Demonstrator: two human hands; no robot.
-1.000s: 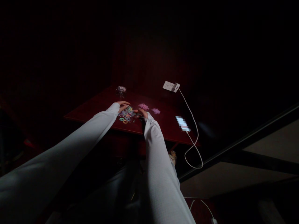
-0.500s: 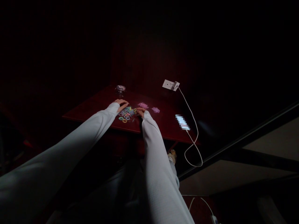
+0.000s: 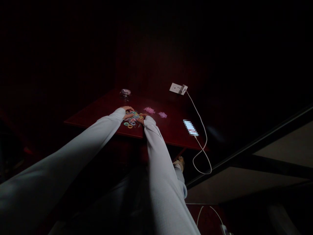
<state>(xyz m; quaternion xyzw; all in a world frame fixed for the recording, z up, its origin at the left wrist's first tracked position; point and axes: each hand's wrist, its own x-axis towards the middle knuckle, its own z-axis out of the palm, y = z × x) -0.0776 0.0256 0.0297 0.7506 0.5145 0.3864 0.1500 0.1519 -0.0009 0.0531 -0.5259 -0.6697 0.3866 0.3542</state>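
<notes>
A loose pile of colourful hair ties (image 3: 132, 122) lies on the dark red table (image 3: 117, 131), near its front edge. From the left, my left hand (image 3: 127, 111) reaches over the pile, thumb and fingers apart, touching the ties. My right hand (image 3: 142, 118) is at the pile's right side, its thumb and fingers spread around the ties there. Both hands wear long pale sleeves. Just right of my right hand sit a heap of pink bands (image 3: 149, 110) and a smaller purplish heap (image 3: 162, 115). The dim light blurs the fingertips.
A clear jar with a lid (image 3: 126, 93) stands at the table's back left. A lit phone (image 3: 190, 127) lies on the right, its white cable (image 3: 202, 122) looping up to a wall socket (image 3: 176, 88). My foot (image 3: 179, 163) shows below the table.
My right hand has moved left, in against the pile. My left thumb now shows lower, apart from the fingers, and the ties are gathered closer between both hands.
</notes>
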